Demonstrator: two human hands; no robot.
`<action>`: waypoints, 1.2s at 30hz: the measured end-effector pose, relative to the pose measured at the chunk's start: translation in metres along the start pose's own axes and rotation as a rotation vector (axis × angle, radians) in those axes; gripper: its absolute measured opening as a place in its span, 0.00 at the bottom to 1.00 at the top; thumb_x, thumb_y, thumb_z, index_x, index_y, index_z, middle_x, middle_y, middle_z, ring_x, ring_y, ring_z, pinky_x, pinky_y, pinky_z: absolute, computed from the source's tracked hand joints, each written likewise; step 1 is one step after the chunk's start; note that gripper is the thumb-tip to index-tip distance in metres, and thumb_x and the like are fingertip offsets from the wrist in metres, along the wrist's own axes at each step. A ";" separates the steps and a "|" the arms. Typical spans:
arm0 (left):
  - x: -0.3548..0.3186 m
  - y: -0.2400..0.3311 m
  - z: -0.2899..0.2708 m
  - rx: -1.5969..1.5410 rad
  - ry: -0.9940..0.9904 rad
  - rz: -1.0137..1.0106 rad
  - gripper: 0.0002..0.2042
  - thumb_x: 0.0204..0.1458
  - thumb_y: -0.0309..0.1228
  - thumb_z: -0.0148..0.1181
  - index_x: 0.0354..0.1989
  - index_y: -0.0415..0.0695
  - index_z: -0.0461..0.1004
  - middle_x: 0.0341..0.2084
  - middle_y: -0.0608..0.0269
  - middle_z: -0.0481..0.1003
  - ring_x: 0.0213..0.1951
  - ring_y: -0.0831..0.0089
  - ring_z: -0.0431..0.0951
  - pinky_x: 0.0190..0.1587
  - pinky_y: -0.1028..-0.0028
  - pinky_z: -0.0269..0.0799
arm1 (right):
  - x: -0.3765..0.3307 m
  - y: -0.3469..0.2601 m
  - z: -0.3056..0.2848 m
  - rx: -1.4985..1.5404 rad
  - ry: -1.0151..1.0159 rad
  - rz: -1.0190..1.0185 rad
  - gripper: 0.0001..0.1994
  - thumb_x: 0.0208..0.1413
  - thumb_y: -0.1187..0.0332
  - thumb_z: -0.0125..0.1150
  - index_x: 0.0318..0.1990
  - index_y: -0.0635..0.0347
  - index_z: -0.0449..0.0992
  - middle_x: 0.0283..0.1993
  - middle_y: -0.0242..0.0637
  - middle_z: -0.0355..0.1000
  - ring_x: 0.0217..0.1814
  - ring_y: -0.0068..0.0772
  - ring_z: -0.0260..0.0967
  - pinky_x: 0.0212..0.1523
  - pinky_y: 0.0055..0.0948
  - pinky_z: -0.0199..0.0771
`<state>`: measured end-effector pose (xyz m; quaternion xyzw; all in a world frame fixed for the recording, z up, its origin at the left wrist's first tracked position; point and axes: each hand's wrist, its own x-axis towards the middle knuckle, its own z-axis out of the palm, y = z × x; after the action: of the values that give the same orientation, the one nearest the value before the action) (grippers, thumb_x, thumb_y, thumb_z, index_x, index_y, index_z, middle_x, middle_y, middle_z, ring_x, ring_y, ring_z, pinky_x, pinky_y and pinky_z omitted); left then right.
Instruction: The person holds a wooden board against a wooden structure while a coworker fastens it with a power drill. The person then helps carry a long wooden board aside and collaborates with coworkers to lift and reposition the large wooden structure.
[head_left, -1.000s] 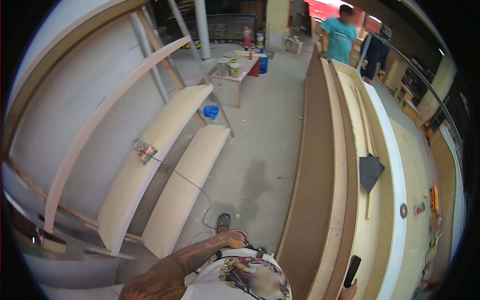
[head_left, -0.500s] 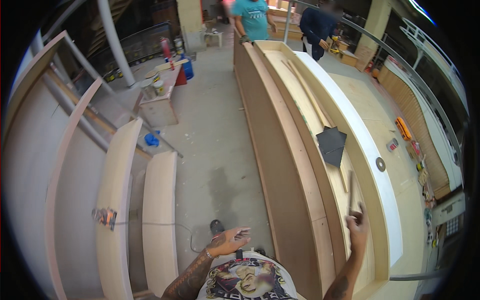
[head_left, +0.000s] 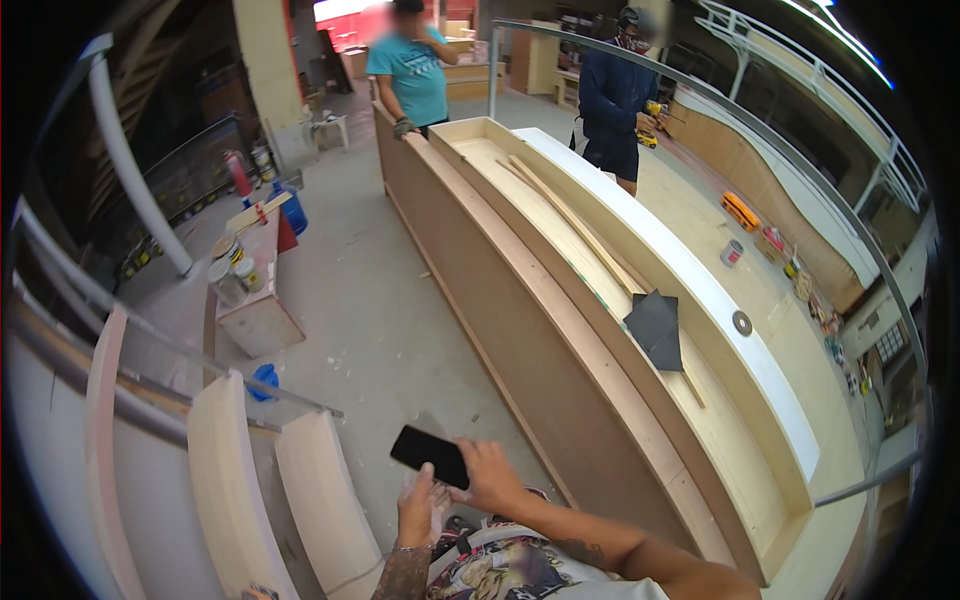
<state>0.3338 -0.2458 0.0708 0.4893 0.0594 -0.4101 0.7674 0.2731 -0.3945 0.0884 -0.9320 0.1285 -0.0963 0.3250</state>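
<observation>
Smartphone [head_left: 418, 450]: in the head view it lay tilted above the concrete floor [head_left: 410, 310], dark screen up, in front of the torso; 0.5 s earlier it had been out over the long wooden box.
Right hand [head_left: 487, 480]: grasped the smartphone by its right end, having brought it across from the box side.
Left hand [head_left: 418, 510]: had been apart with nothing in it; now its thumb was at the smartphone's lower edge, though whether its fingers gripped I could not tell.
Both hands: met at 1 thing, so neither seemed free for the wooden parts around them.
Long wooden box [head_left: 750, 475]: stood to the right, with black sheets [head_left: 655, 330] and thin wood strips [head_left: 570, 215] inside, unmoved within it.
Curved boards [head_left: 225, 470]: sat lower left, the view having swung right.
Person in teal shirt [head_left: 412, 85]: kept a gloved hand [head_left: 404, 127] on the far end of the brown panel [head_left: 500, 320], the other arm now raised toward the head.
</observation>
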 end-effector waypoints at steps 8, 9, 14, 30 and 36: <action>0.099 0.059 -0.048 -0.350 0.357 -0.243 0.31 0.50 0.56 0.56 0.57 0.51 0.61 0.58 0.60 0.60 0.61 0.61 0.58 0.58 0.48 0.54 | 0.108 -0.004 0.057 -0.134 -0.105 -0.449 0.37 0.43 0.68 0.60 0.64 0.63 0.56 0.52 0.46 0.63 0.52 0.44 0.62 0.52 0.36 0.64; 0.116 0.069 -0.050 -0.340 0.312 -0.251 0.29 0.50 0.56 0.55 0.56 0.52 0.63 0.56 0.62 0.63 0.60 0.62 0.60 0.57 0.48 0.56 | 0.126 0.002 0.067 -0.162 -0.092 -0.490 0.36 0.43 0.67 0.61 0.63 0.62 0.57 0.53 0.45 0.63 0.53 0.44 0.62 0.54 0.36 0.63; 0.209 0.107 -0.082 -0.488 0.301 -0.169 0.18 0.52 0.52 0.55 0.42 0.53 0.70 0.40 0.65 0.72 0.47 0.68 0.71 0.48 0.60 0.67 | 0.237 0.013 0.088 -0.153 -0.153 -0.758 0.33 0.45 0.68 0.56 0.63 0.61 0.58 0.55 0.43 0.62 0.54 0.44 0.62 0.56 0.38 0.62; 0.410 0.357 -0.238 -0.291 0.806 0.216 0.18 0.44 0.39 0.67 0.41 0.43 0.71 0.31 0.64 0.69 0.31 0.69 0.74 0.34 0.65 0.73 | 0.493 0.199 0.190 0.229 -0.377 0.281 0.34 0.46 0.66 0.64 0.63 0.56 0.59 0.46 0.50 0.71 0.44 0.44 0.72 0.42 0.36 0.74; 0.558 0.517 -0.382 -0.042 0.896 0.369 0.14 0.42 0.35 0.68 0.30 0.37 0.76 0.25 0.66 0.73 0.26 0.76 0.74 0.30 0.75 0.71 | 0.440 0.350 0.190 -0.053 -0.179 0.877 0.26 0.50 0.65 0.58 0.58 0.62 0.65 0.38 0.45 0.74 0.38 0.40 0.73 0.39 0.34 0.73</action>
<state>1.1737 -0.1636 -0.0372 0.6044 0.3046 -0.0148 0.7360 0.6782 -0.6810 -0.2365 -0.8022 0.4851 0.1348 0.3208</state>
